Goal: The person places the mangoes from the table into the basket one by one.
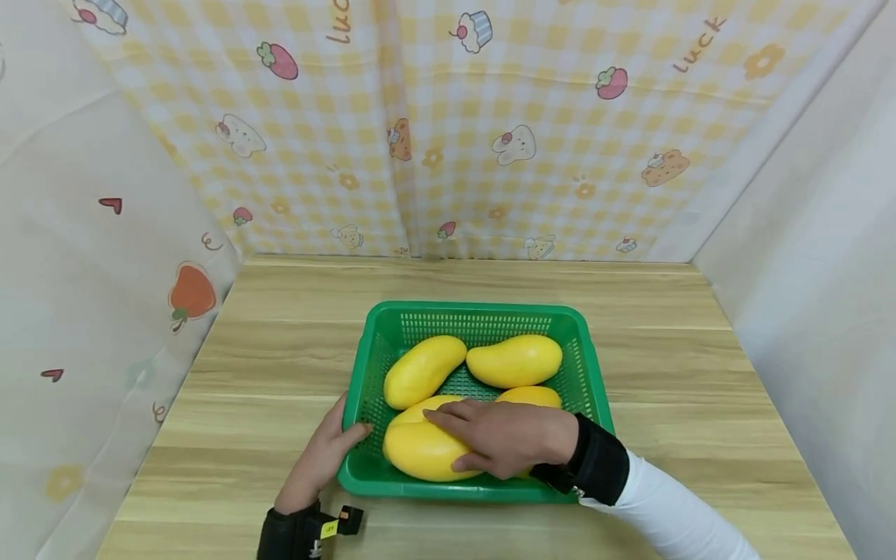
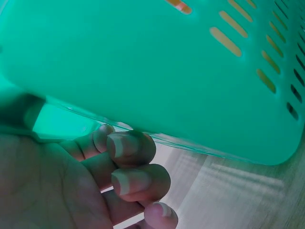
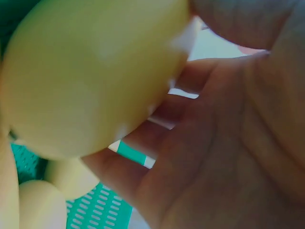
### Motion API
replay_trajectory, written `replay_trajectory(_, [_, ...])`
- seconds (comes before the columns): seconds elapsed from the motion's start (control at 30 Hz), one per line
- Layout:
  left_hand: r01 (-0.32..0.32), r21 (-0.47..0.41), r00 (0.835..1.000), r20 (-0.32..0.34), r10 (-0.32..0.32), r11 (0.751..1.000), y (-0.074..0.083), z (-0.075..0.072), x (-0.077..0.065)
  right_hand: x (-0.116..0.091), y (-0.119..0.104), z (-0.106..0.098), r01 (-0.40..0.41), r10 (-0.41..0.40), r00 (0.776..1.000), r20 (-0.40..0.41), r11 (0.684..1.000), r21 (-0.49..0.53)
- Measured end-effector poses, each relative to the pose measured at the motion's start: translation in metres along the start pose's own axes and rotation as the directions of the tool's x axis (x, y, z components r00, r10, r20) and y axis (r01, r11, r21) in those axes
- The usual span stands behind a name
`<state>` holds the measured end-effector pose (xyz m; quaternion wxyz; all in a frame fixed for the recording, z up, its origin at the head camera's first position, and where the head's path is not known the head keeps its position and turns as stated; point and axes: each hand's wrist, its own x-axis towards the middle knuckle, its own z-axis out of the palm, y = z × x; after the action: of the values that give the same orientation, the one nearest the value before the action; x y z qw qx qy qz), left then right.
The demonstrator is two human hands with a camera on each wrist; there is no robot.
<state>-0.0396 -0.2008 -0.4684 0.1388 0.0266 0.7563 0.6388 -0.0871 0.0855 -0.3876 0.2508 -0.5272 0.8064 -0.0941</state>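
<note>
A green plastic basket (image 1: 476, 307) with slotted walls holds several yellow mangoes. My left hand (image 1: 325, 447) grips its left rim, thumb over the edge and fingers outside. In the left wrist view those fingers (image 2: 136, 181) curl beneath the basket's smooth wall (image 2: 119, 71). Across the front mango (image 1: 420, 451) lies my right hand (image 1: 514, 432), fingers over its top and thumb on the near side. The right wrist view has this mango (image 3: 95, 71) large against the fingers. Another mango (image 1: 432, 405) sits just behind it, partly covered.
Toward the back of the basket lie a left mango (image 1: 423, 373) and a right mango (image 1: 514, 362). One more mango (image 1: 530, 396) shows beyond my right hand. The basket stands on a wooden table (image 1: 280, 334), with a checked cloth (image 1: 448, 101) hanging behind.
</note>
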Motion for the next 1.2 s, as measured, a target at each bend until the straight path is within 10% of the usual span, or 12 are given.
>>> replay_trajectory(0.63, [0.019,-0.014,1.000,-0.007,-0.019,1.000,0.000,-0.001,0.000,0.012,-0.023,0.001,-0.015,-0.003,0.996,-0.094,0.983,-0.185])
replay_trajectory(1.2, [0.018,0.034,0.999,-0.049,-0.017,0.999,-0.002,0.001,-0.002,0.028,-0.031,0.009,-0.165,0.131,0.985,-0.111,0.895,-0.414])
